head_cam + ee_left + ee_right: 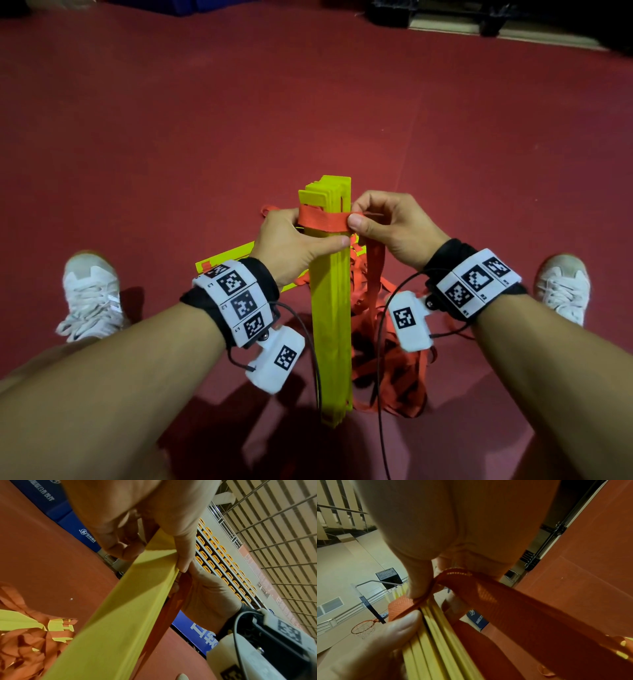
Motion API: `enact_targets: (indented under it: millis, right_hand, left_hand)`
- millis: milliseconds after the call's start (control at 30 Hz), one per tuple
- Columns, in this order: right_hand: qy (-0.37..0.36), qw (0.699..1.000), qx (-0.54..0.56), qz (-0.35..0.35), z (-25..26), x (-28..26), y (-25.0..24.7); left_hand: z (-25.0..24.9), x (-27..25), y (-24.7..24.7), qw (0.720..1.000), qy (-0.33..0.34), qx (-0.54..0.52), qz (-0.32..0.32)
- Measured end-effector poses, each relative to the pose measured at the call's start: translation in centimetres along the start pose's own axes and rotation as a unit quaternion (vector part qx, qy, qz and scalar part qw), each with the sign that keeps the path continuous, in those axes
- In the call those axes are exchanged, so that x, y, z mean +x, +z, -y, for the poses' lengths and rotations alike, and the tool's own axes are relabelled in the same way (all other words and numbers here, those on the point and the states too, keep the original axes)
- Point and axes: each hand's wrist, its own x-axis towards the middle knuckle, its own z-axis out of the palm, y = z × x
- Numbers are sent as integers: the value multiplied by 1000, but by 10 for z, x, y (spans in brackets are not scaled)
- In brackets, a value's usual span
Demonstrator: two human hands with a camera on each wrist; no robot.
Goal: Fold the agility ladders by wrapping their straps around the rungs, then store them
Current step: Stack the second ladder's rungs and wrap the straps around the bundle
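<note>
A stack of yellow rungs [331, 308] stands upright on the red floor between my feet. My left hand [294, 245] grips the stack near its top, thumb across the front. An orange strap [323, 222] is wound once around the rungs just above that hand. My right hand [380, 222] pinches the strap at the stack's right edge between thumb and forefinger. The left wrist view shows fingers curled round the yellow rungs [120, 608]. In the right wrist view the strap [513, 609] runs from the pinch down to the right beside the rungs [436, 642].
Loose orange strap [387, 359] lies heaped on the floor right of the stack. Another yellow rung [233, 257] lies flat behind my left hand. My white shoes [90, 294] stand on either side. Dark equipment [445, 13] lines the far edge.
</note>
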Motion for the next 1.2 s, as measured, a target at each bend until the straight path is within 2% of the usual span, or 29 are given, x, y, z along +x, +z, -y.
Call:
enact_targets:
  millis: [333, 500, 700, 900, 1067, 1200]
  right_hand:
    - [-35, 999, -23, -2, -3, -2, 2]
    - [-32, 999, -9, -7, -4, -2, 5]
    - [-14, 1000, -18, -22, -5, -2, 5]
    - [-12, 999, -30, -36, -5, -1, 8]
    - [-22, 999, -23, -18, -2, -2, 12]
    - [-10, 1000, -19, 10, -4, -2, 8]
  left_hand:
    - [-4, -3, -3, 1000, 9, -8, 13]
    - [-5, -2, -6, 999, 25, -22, 29]
    - [-4, 0, -7, 999, 24, -20, 19]
    - [-6, -4, -5, 998, 48, 45, 7]
    - [-7, -8, 0, 993, 71, 92, -1]
    - [-11, -9, 1, 994, 73, 77, 22]
